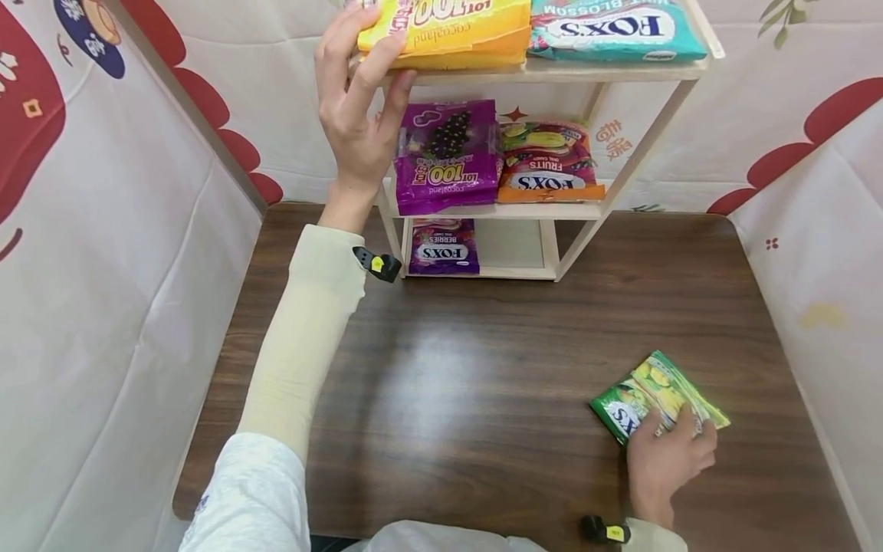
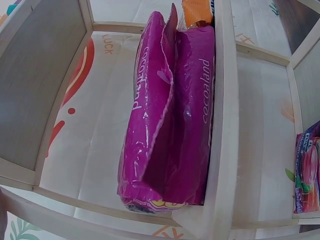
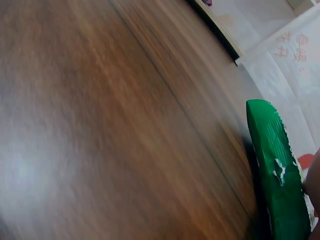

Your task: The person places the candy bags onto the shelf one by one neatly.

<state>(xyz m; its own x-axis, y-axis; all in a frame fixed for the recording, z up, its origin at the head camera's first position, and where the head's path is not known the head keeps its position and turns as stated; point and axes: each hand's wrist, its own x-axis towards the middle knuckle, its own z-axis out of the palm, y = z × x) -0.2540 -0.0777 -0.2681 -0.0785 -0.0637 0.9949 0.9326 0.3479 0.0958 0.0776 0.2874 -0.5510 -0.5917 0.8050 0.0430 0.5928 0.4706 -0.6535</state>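
My left hand (image 1: 362, 115) is raised to the top shelf. Its fingers lie over the left end of a yellow candy bag (image 1: 462, 31), with the thumb lower, by the shelf's front edge. In the left wrist view only a sliver of that hand shows at the left edge. Low at the right, my right hand (image 1: 669, 460) grips a green candy bag (image 1: 624, 406) with yellow fruit printed on it, over the tabletop. The right wrist view shows the bag's shiny green end (image 3: 280, 175) tilted up, beside part of a finger.
A pale wooden rack (image 1: 638, 153) stands at the table's back. Its top also holds a teal candy bag (image 1: 614, 31). Purple bags (image 1: 448, 157) and a red-orange bag (image 1: 548, 161) fill the middle shelf; a dark purple bag (image 1: 444, 247) sits below. Printed cloth walls (image 1: 138, 307) flank the brown table (image 1: 441, 460).
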